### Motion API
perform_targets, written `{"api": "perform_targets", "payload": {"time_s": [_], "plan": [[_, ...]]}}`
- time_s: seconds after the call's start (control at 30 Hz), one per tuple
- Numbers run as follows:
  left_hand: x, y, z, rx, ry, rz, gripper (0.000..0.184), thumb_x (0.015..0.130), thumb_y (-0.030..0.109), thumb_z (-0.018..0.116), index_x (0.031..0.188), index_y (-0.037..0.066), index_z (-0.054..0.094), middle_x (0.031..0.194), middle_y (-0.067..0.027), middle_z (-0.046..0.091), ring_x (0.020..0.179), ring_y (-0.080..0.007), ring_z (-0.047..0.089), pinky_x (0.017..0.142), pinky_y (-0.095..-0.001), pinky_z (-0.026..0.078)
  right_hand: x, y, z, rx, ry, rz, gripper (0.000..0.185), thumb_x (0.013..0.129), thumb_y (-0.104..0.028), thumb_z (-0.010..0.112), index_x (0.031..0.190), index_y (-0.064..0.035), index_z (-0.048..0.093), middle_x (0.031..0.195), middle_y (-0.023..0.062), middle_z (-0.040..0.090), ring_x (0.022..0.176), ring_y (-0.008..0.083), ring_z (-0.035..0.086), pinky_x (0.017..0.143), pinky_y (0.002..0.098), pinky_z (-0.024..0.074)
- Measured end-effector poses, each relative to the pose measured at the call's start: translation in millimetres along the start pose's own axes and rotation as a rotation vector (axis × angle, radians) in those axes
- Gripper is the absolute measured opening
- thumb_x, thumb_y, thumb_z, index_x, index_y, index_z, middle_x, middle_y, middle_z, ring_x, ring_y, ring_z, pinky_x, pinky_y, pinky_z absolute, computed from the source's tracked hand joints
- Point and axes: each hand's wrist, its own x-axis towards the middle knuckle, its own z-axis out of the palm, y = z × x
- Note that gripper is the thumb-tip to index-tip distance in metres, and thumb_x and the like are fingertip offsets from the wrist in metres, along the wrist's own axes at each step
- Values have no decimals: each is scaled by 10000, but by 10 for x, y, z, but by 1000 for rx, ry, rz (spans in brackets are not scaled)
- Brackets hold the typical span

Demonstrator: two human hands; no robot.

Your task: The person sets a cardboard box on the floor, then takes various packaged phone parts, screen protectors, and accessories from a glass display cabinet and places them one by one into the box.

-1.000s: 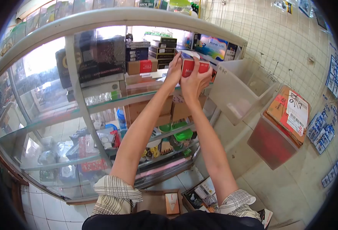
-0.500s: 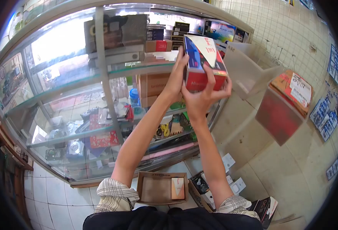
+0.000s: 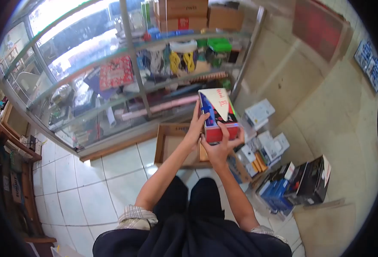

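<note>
Between both hands I hold a box [image 3: 218, 109] with a white, blue and red printed top and a red near side. My left hand [image 3: 196, 127] is pressed along its left side, thumb on the top edge. From the near right, my right hand [image 3: 221, 147] grips it, with fingers on the red side and top edge. Below it on the floor stands an open brown cardboard box [image 3: 168, 145], partly hidden by my hands. A small orange box [image 3: 203, 154] inside it shows only in part.
A glass display case [image 3: 141, 92] with cables, cartons and packets on its shelves fills the far side. White boxes [image 3: 259, 113] and black and blue boxes [image 3: 309, 180] sit on the floor to the right. Wooden shelving [image 3: 15, 171] stands at the left.
My view has tipped down toward the floor. Both hands have lowered the printed box from in front of the case's upper shelves to above the open cardboard box.
</note>
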Motion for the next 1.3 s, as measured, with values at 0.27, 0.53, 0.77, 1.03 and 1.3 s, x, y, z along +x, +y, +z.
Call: {"api": "perform_targets", "payload": {"time_s": [0.27, 0.53, 0.77, 1.03, 1.3], "plan": [[-248, -1299, -914, 86, 177, -159, 723, 791, 138, 508, 1401, 115, 122, 1417, -81, 217, 1262, -193, 263, 1012, -299, 249, -1268, 512, 208, -14, -206, 249, 753, 513, -114, 812, 1162, -168, 435, 1245, 247, 126, 1173, 444, 199, 952, 495, 284], [20, -2010, -1169, 59, 143, -203, 766, 752, 83, 491, 1408, 142, 99, 1434, -86, 166, 1254, -200, 278, 992, -299, 287, -1644, 1149, 364, -52, -293, 342, 777, 503, -92, 824, 1158, -154, 411, 1248, 243, 106, 1186, 462, 177, 976, 504, 284], [337, -2413, -1484, 233, 108, -261, 787, 758, 51, 462, 1412, 170, 42, 1416, -96, 189, 1204, -200, 329, 950, -290, 336, -1630, 1533, 525, -55, -474, 451, 732, 521, -67, 812, 1128, -102, 405, 1253, 260, 122, 1170, 457, 237, 933, 474, 344], [436, -2630, -1441, 506, 76, -91, 743, 889, 277, 456, 1381, 28, -42, 1437, -176, 70, 1325, -265, 84, 1065, -321, 94, -1353, 1639, 517, -306, -919, 182, 746, 706, -343, 656, 1298, -46, 315, 1402, 163, 185, 1295, 393, 124, 1033, 508, 153], [445, -2546, -1543, 669, -39, -141, 757, 869, 294, 475, 1385, 37, -15, 1437, -195, 62, 1325, -324, 84, 1066, -382, 103, -1384, 1659, 526, -384, -992, 99, 804, 722, -385, 624, 1345, -44, 248, 1412, 159, 174, 1308, 375, 110, 1009, 557, 158]]}}
